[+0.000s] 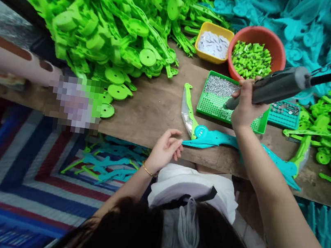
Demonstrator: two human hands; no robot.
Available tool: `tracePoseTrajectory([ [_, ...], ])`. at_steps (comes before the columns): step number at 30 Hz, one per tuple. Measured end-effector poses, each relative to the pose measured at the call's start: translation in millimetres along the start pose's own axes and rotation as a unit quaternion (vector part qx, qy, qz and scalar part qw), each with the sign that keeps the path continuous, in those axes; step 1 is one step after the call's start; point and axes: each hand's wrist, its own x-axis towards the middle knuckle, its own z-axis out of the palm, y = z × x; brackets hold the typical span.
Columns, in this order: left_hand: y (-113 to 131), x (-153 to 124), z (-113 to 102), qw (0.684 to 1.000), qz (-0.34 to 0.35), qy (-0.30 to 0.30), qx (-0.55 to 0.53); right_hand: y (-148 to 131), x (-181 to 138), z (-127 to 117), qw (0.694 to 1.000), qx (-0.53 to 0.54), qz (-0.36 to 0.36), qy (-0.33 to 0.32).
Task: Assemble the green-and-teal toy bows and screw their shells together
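Holding the grey power screwdriver [278, 85] in the right hand [244, 109], fist wrapped round its barrel, tip angled down and left toward the green screw tray [215, 104]. Best done with the bit kept square to the screw head, picked up cleanly from the tray, then carried across to the teal pivot without tilting, pressure straight down the tool's axis. Left hand [164, 148] hovering loose and half-curled at the tabletop [155, 106] edge, holding nothing, just left of the teal-and-green toy piece [213, 137]; better pressed flat on that piece to stop it turning. Lying near the front edge, long axis running left to right, green curved arm pointing up and away, teal handle stretching right under the right forearm. Possibly a clear plastic sleeve along the green arm, hard to tell. Behind: orange bowl [259, 34] of green bits, yellow tub [213, 44], heaped green parts [106, 20].
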Motion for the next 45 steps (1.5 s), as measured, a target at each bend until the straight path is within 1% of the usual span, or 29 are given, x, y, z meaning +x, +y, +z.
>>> tracePoseTrajectory([
  [2,1.8,-3.8,-5.0,0.992,0.034,0.011,0.123,2.0,-1.7,1.1,1.000,-0.003,-0.006,-0.004],
  [4,4.6,-5.9,-9.4,0.965,0.082,0.057,0.243,3.3,-2.6,1.6,1.000,-0.009,-0.005,-0.011],
  [5,6.1,-6.0,-10.7,0.948,0.110,0.088,0.286,3.9,-2.9,1.6,1.000,-0.013,-0.002,-0.015],
  [7,9.7,-4.4,-10.2,0.914,0.172,0.136,0.342,4.6,-3.5,1.1,0.999,-0.022,0.009,-0.027],
  [9,14.2,-0.8,-5.2,0.883,0.240,0.148,0.375,3.9,-4.2,0.3,0.999,-0.015,0.017,-0.035],
  [11,19.5,3.6,3.5,0.860,0.296,0.131,0.395,1.9,-4.9,-0.5,0.999,0.001,0.025,-0.034],
  [14,25.7,10.5,19.7,0.842,0.338,0.093,0.410,-0.6,-6.5,-1.4,0.999,0.004,0.040,-0.029],
  [17,27.9,18.9,36.1,0.827,0.351,0.059,0.435,0.3,-7.2,-0.3,0.998,-0.001,0.056,-0.024],
  [20,29.1,29.9,53.7,0.796,0.360,0.018,0.486,-1.3,-2.8,1.8,0.998,0.010,0.058,-0.021],
  [22,30.8,37.0,65.5,0.780,0.353,-0.007,0.516,-9.3,2.5,0.5,0.998,0.030,0.051,-0.010],
  [24,32.7,42.1,74.9,0.776,0.327,-0.017,0.539,-24.6,5.9,-6.0,0.998,0.058,0.032,0.002],
  [26,34.5,44.6,80.3,0.777,0.297,-0.014,0.556,-44.4,3.8,-17.9,0.998,0.068,0.008,-0.007],
  [28,35.7,45.2,81.6,0.778,0.279,-0.013,0.563,-64.0,-5.7,-32.8,0.998,0.054,0.003,-0.041],
  [30,36.6,45.2,80.7,0.786,0.271,-0.020,0.556,-78.6,-20.7,-47.0,0.994,0.050,0.031,-0.093],
  [32,37.3,45.2,79.4,0.797,0.263,-0.026,0.543,-85.4,-36.1,-57.7,0.987,0.073,0.064,-0.131],
  [34,37.4,45.4,78.7,0.802,0.261,-0.027,0.537,-85.4,-47.0,-63.7,0.983,0.088,0.072,-0.147],
  [36,37.1,45.7,78.6,0.801,0.263,-0.026,0.538,-81.6,-51.4,-65.7,0.985,0.081,0.067,-0.140],
  [39,35.7,46.1,78.6,0.800,0.267,-0.024,0.537,-75.1,-50.0,-64.8,0.984,0.088,0.060,-0.140],
  [42,34.6,46.4,78.0,0.802,0.274,-0.023,0.531,-68.6,-48.5,-63.7,0.979,0.116,0.055,-0.161],
  [45,34.3,46.5,76.9,0.798,0.279,-0.020,0.533,-61.4,-51.1,-64.8,0.976,0.122,0.051,-0.174],
])
